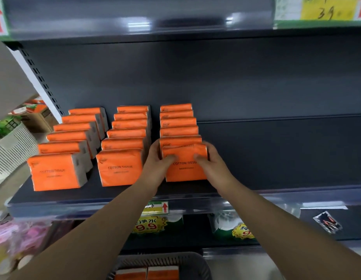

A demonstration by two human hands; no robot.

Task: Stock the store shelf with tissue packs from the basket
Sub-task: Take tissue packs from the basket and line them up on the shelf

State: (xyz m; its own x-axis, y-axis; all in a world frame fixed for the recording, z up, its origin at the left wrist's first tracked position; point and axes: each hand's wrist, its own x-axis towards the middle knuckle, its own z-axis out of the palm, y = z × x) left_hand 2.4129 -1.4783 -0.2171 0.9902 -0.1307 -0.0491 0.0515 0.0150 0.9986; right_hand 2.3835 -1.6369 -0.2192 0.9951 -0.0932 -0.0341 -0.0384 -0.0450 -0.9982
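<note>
Three rows of orange "COTTON TISSUE" packs stand on the dark shelf (119, 194). The front pack of the right row (185, 168) is held from both sides. My left hand (155, 164) grips its left edge with the thumb on the front face. My right hand (213, 165) grips its right edge the same way. The pack stands upright against the packs behind it (178, 131). Below, a dark basket (200, 261) holds two more orange packs (147, 273), partly cut off by the frame's bottom edge.
The left row (56, 170) and middle row (120, 166) each hold several packs. The shelf's right part (287, 154) is bare. A white slatted basket (11, 150) stands at the left. Price tags (155, 207) line the shelf rail, with goods on the lower shelf (232, 225).
</note>
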